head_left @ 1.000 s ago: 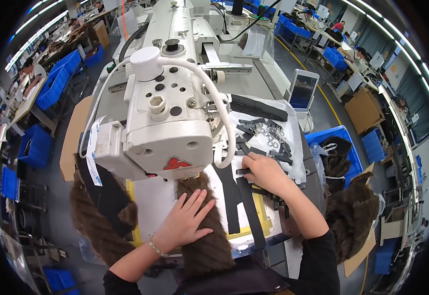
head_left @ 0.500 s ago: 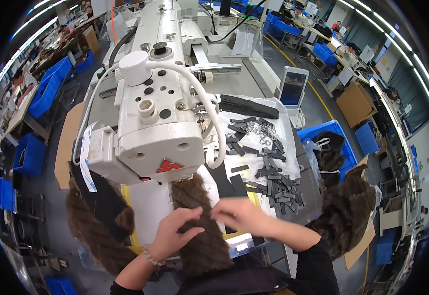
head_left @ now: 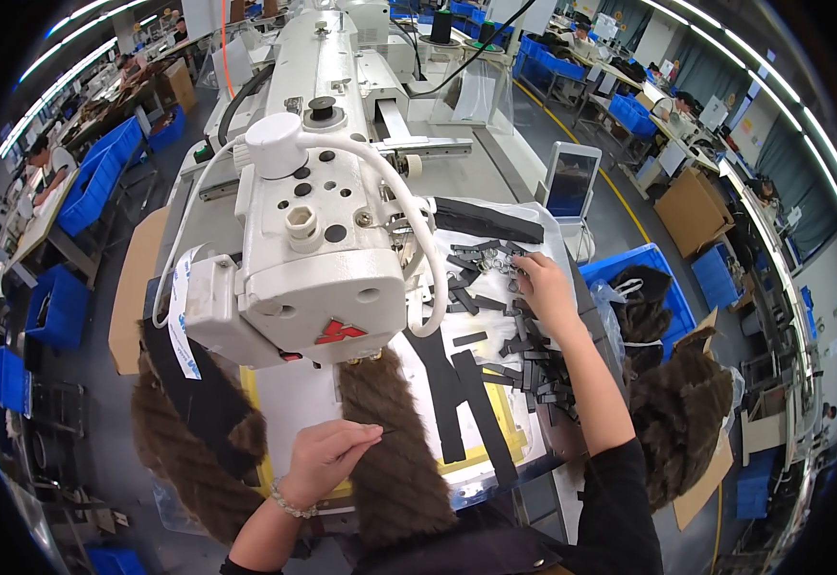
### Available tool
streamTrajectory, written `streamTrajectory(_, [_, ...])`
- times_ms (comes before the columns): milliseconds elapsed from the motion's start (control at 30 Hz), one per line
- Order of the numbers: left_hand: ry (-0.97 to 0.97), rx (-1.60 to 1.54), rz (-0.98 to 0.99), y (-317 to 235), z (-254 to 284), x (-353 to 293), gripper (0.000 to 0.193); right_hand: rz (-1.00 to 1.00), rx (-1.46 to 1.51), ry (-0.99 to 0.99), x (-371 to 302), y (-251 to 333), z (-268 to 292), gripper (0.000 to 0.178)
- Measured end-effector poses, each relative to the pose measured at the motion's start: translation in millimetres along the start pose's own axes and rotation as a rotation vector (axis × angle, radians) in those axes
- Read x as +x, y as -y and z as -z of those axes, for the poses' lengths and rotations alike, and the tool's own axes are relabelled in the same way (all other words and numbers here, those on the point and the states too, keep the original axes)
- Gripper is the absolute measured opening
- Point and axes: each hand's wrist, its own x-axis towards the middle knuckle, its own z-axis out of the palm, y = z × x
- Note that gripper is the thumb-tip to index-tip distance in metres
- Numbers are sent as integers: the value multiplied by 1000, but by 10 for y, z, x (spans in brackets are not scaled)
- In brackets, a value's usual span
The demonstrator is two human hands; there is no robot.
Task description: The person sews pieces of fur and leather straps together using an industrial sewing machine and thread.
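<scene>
My left hand (head_left: 325, 460), a beaded bracelet at its wrist, has thumb and fingers pinched on a small thin dark piece (head_left: 388, 434), its kind unclear. That hand is at the left edge of a brown fur strip (head_left: 395, 470), which runs under the head of a white sewing machine (head_left: 318, 287). Farther off to the right, my right hand (head_left: 545, 290) reaches into a pile of small metal rings (head_left: 498, 261). Its fingertips are drawn together at the rings; whether one is between them is hidden. Short black strap pieces (head_left: 534, 374) lie heaped nearer to me.
Two long black strips (head_left: 488, 412) lie right of the fur, over a yellow-edged plate (head_left: 505, 407). More brown fur (head_left: 184, 450) hangs at the left; another fur heap (head_left: 677, 422) sits at the right beside a blue bin (head_left: 653, 259). A small screen (head_left: 572, 177) stands behind.
My right hand has gone from beside the fur strip to the metal rings, far right. My left hand has moved slightly down and left, its fingers closing from apart into a pinch.
</scene>
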Motion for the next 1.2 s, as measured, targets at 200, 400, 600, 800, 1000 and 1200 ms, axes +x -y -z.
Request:
streamTrajectory(200, [22, 7, -63, 48, -44, -20, 16, 53, -98, 162, 106, -244, -46, 25])
streamTrajectory(400, [-30, 38, -106, 105, -86, -49, 14, -74, 206, -54, -109, 193, 89, 14])
streamTrajectory(600, [-127, 80, -238, 79, -6, -64, 13, -403, 1185, 566, -790, 1394, 324, 10])
streamTrajectory(800, [-58, 296, -571, -35, 21, -89, 17, -419, 1423, 592, -980, 1840, 180, 19])
streamTrajectory(1000, [-63, 389, -605, -43, -89, -136, 20, -443, 1456, 551, -1023, 1844, 200, 20])
streamTrajectory(1200, [-63, 380, -572, -53, -101, -145, 19, -432, 1456, 492, -1042, 1812, 140, 16])
